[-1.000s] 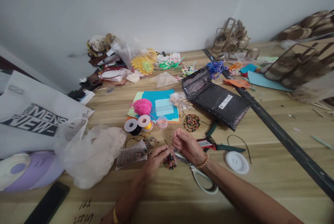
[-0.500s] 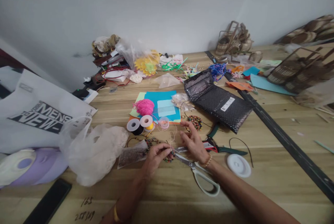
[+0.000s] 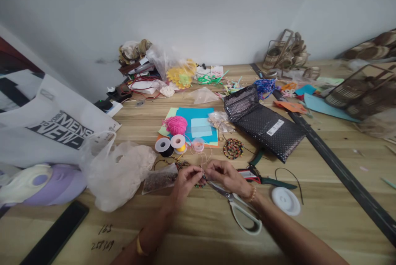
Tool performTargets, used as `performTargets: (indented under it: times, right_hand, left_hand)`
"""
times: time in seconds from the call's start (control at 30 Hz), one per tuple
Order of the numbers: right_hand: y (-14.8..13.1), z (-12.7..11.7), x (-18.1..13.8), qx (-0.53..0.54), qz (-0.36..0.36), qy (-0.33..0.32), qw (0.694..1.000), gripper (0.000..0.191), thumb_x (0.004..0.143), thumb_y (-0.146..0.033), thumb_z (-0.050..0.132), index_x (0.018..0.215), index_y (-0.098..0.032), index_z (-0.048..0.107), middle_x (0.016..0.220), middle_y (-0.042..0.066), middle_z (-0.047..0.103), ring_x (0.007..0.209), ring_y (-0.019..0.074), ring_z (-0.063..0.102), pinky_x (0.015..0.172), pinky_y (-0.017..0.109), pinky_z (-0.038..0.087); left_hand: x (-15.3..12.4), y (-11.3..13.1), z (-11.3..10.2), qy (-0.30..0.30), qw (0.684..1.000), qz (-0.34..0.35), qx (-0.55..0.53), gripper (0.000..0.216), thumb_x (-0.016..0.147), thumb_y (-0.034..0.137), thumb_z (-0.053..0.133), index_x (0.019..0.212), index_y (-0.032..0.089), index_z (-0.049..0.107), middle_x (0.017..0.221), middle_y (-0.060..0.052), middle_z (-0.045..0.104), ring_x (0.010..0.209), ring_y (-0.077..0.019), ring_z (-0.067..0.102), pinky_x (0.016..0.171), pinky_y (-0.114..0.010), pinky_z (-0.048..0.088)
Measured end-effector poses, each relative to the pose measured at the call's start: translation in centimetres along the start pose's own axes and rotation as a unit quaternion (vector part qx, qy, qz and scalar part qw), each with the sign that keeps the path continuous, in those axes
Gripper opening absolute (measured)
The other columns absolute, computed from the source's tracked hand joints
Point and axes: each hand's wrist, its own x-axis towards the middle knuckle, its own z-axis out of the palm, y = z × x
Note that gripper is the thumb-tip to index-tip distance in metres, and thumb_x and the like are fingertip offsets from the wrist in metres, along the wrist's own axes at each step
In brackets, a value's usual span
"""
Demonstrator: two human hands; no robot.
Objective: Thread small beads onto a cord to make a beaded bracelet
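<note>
My left hand point(image 3: 187, 179) pinches a thin pale cord point(image 3: 202, 160) where it meets a string of small coloured beads point(image 3: 200, 185). Thumb and fingers closed, my right hand point(image 3: 227, 175) meets it from the other side at the same cord; its fingertips partly hide the spot. Below my right hand lies a pair of scissors point(image 3: 245, 218) with pale handles, blades pointing toward the beads. Left of my left hand is a clear bag of tiny beads point(image 3: 160, 180). A coil of multicoloured beads point(image 3: 233, 148) rests beyond my right hand.
Spools of black point(image 3: 164, 146) and yellow thread point(image 3: 178, 144) stand by pink yarn point(image 3: 176, 125). Dark-green-handled pliers point(image 3: 275, 182) and a white spool point(image 3: 286, 200) lie right. A black bubble mailer point(image 3: 264, 123) lies behind. Plastic bags point(image 3: 120, 174) and a phone point(image 3: 57, 232) are left.
My right hand has come down and left, from raised with fingers apart to closed beside my left hand at the cord. The view has shifted slightly; my left hand keeps its pinch.
</note>
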Motion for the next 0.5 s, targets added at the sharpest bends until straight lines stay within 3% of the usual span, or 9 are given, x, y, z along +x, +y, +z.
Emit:
performTargets:
  times: [0.1, 0.23, 0.33, 0.5]
  right_hand:
    - [-0.05, 0.12, 0.08, 0.077, 0.012, -0.024, 0.997, 0.037, 0.083, -0.049, 0.058, 0.073, -0.013, 0.057, 0.064, 0.001, 0.056, 0.055, 0.0093, 0.045, 0.052, 0.022, 0.032]
    - [-0.08, 0.21, -0.03, 0.154, 0.081, -0.058, 0.983, 0.039, 0.079, -0.051, 0.062, 0.067, -0.015, 0.052, 0.050, -0.007, 0.037, 0.042, 0.0047, 0.025, 0.041, 0.019, 0.018]
    - [-0.42, 0.34, -0.19, 0.212, 0.132, -0.096, 0.964, 0.039, 0.077, -0.049, 0.063, 0.064, -0.017, 0.045, 0.049, -0.010, 0.029, 0.041, 0.0039, 0.019, 0.039, 0.019, 0.015]
    - [-0.79, 0.68, -0.46, 0.175, 0.143, -0.110, 0.968, 0.034, 0.073, -0.040, 0.061, 0.058, -0.018, 0.041, 0.048, -0.010, 0.027, 0.040, 0.0036, 0.019, 0.038, 0.018, 0.014]
  left_hand:
    - [-0.11, 0.13, 0.06, -0.006, 1.000, 0.001, 0.024, 0.021, 0.070, 0.033, 0.067, 0.076, 0.013, 0.063, 0.063, -0.002, 0.065, 0.059, -0.0155, 0.061, 0.059, -0.027, 0.048]
    - [-0.13, -0.04, 0.06, -0.005, 0.997, 0.028, 0.065, 0.016, 0.070, 0.030, 0.065, 0.074, 0.015, 0.062, 0.064, -0.001, 0.062, 0.059, -0.0145, 0.059, 0.059, -0.026, 0.046]
    - [-0.11, -0.25, 0.10, 0.002, 0.991, 0.078, 0.110, 0.011, 0.069, 0.025, 0.063, 0.071, 0.015, 0.061, 0.067, -0.002, 0.059, 0.062, -0.0137, 0.056, 0.059, -0.024, 0.043]
    - [-0.18, -0.34, 0.32, 0.008, 0.976, 0.127, 0.178, 0.002, 0.064, 0.014, 0.057, 0.065, 0.016, 0.058, 0.065, 0.000, 0.056, 0.063, -0.0127, 0.051, 0.060, -0.022, 0.038]
